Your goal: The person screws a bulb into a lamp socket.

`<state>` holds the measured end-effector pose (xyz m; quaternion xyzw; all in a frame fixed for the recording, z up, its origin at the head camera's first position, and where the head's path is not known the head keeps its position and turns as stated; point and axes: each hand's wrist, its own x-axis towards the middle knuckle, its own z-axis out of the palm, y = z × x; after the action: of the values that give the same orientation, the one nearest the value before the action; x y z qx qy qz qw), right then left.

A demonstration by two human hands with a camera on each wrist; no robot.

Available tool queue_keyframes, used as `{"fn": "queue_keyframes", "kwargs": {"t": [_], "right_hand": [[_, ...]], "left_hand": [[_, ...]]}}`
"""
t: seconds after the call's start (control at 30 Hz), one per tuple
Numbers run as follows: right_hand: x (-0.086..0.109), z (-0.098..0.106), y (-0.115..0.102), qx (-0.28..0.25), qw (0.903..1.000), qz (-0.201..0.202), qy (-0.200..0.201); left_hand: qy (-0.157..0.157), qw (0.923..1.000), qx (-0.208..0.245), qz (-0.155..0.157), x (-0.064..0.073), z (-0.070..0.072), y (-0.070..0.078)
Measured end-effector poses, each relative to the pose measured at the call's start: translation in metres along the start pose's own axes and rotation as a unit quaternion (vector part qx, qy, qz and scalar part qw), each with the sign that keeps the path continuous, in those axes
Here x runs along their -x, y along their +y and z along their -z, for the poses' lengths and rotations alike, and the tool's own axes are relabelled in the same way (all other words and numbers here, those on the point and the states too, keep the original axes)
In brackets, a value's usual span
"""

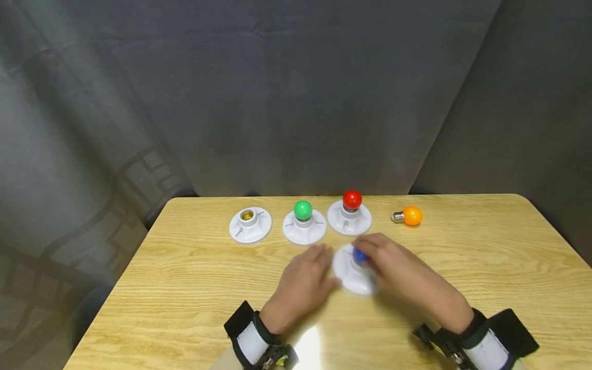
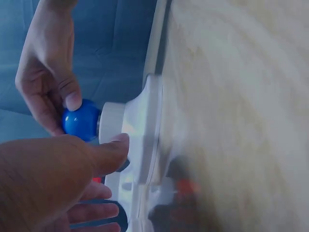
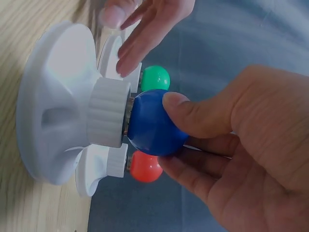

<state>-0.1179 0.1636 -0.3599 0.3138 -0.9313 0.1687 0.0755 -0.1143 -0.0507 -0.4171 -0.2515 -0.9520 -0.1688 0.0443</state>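
Note:
Between thumb and fingers, my right hand [image 1: 395, 264] pinches a blue light bulb [image 3: 153, 126]. The bulb stands in the socket of a white round lamp holder [image 1: 348, 276], with a strip of its metal thread showing at the rim in the right wrist view. Beside the holder's left edge is my left hand [image 1: 302, 280], fingers extended and thumb [image 2: 113, 153] at the base; whether it touches cannot be made out. Behind them, a green bulb [image 1: 302, 210] and a red bulb [image 1: 352, 200] sit upright in their own white holders.
At the back left, a white lamp holder [image 1: 250, 234] has a bare socket with no bulb. An orange bulb [image 1: 412, 216] lies on its side at the back right of the wooden table [image 1: 185, 288]. A grey curtain [image 1: 300, 103] hangs behind the table's far edge.

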Motion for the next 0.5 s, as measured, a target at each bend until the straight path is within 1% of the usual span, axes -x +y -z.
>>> {"fn": "queue_keyframes", "kwargs": {"t": [0.1, 0.2, 0.27, 0.37, 0.43, 0.5], "right_hand": [[0.000, 0.000, 0.003, 0.002, 1.0000, 0.004, 0.002], [0.000, 0.001, 0.006, -0.008, 0.9999, 0.009, 0.001], [0.001, 0.002, 0.009, -0.020, 0.9998, 0.002, -0.003], [0.002, 0.006, 0.019, -0.035, 0.9992, -0.021, -0.002], [0.003, 0.009, 0.028, -0.039, 0.9984, -0.039, 0.009], [0.005, 0.013, 0.039, -0.033, 0.9976, -0.055, 0.026]], "left_hand": [[0.008, 0.9997, -0.021, 0.013, -0.002, 0.005, -0.004], [0.012, 0.9985, -0.038, 0.039, -0.004, 0.010, -0.010], [0.018, 0.9971, -0.049, 0.055, -0.005, 0.014, -0.016], [0.041, 0.9939, -0.065, 0.079, -0.004, 0.022, -0.027], [0.064, 0.9907, -0.075, 0.094, -0.004, 0.029, -0.036], [0.081, 0.9871, -0.083, 0.111, -0.002, 0.035, -0.046]]}}
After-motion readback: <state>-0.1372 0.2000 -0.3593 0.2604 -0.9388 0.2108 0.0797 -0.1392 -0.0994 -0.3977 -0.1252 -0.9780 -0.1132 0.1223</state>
